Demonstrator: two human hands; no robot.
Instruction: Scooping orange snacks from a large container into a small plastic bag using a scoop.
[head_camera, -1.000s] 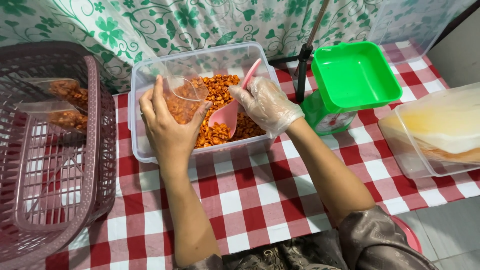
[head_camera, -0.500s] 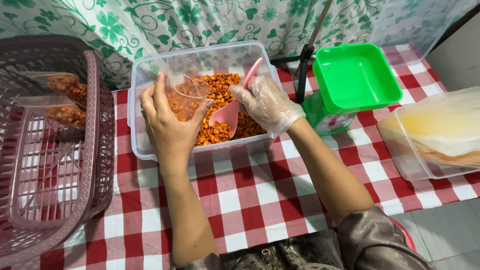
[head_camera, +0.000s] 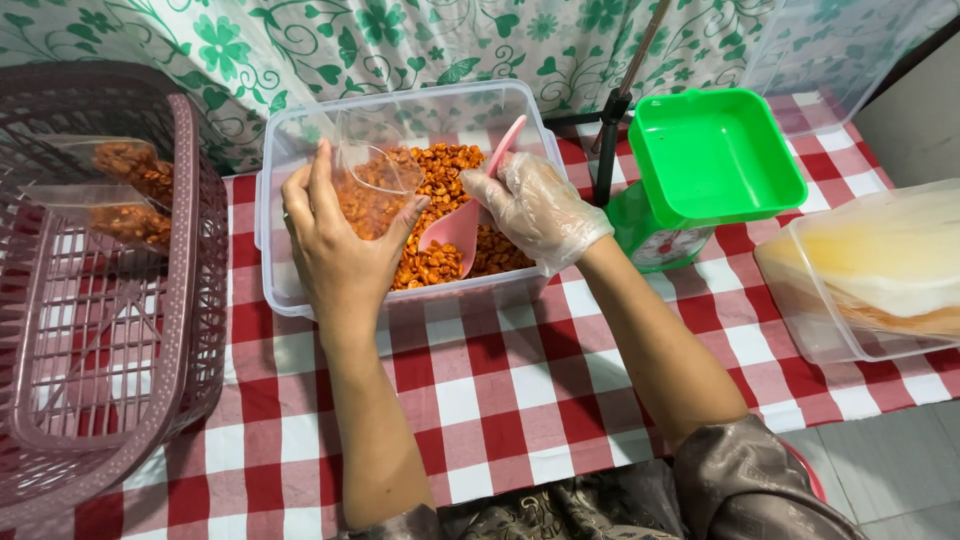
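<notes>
A clear plastic tub (head_camera: 300, 300) on the checked table holds orange fried snack pieces (head_camera: 455, 165). My left hand (head_camera: 335, 245) holds a small clear plastic bag (head_camera: 370, 185) open over the tub; some snack is in the bag. My right hand (head_camera: 535, 205), in a thin clear glove, grips a pink plastic scoop (head_camera: 465, 220) whose bowl rests low in the snack, just right of the bag.
A pinkish-mauve plastic basket (head_camera: 190, 300) at the left holds two filled snack bags (head_camera: 135, 190). A green kitchen scale (head_camera: 700, 160) stands right of the tub, a dark pole (head_camera: 615, 130) beside it. A lidded clear box (head_camera: 870, 270) sits at the far right.
The scoop has dipped lower into the snack. My left hand and the bag stay over the tub, shifted slightly. The camera view has moved a little.
</notes>
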